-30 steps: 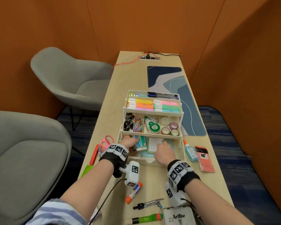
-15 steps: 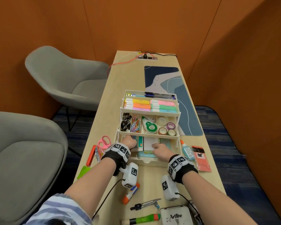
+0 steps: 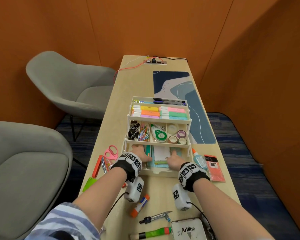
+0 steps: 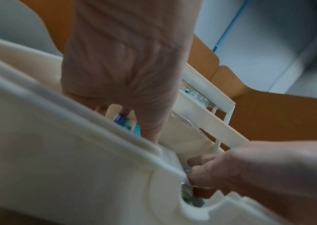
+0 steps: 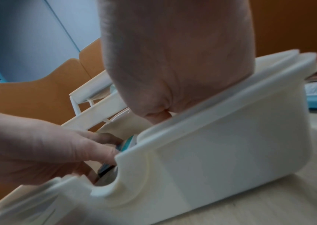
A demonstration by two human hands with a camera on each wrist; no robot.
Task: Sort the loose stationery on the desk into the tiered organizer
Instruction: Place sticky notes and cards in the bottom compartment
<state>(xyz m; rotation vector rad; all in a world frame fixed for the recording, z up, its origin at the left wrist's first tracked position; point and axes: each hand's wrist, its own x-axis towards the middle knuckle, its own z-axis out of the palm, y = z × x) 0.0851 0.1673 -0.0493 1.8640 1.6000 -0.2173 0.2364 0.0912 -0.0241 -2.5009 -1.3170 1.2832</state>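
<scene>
The white three-tier organizer [image 3: 160, 172] stands mid-desk, and both hands are in its bottom tier. My left hand [image 3: 142, 155] reaches in at the left. Its fingers curl down around a teal box [image 3: 148, 151] standing on edge, shown closer as teal box [image 4: 124, 121] under the left hand [image 4: 134, 91]. My right hand [image 3: 173, 160] sits at the near right of a white notepad [image 3: 161, 153] that lies on a teal mat. Seen from the left wrist, the right hand [image 4: 250, 167] pinches the stack's near edge. The tray wall [image 5: 230, 144] hides the fingertips of the right hand [image 5: 173, 76].
Loose on the desk are pink scissors [image 3: 111, 152] and an orange cutter [image 3: 97, 166] at the left. A glue bottle [image 3: 198, 159] and red packet [image 3: 214, 168] lie at the right. Nearer me are a glue stick [image 3: 140, 203], compass [image 3: 156, 217], green marker [image 3: 152, 233] and Artline tin [image 3: 189, 229]. Grey chairs [image 3: 68, 84] stand left.
My right hand slid off the top of the notepad to its near right edge. The left hand went a little deeper along the teal box.
</scene>
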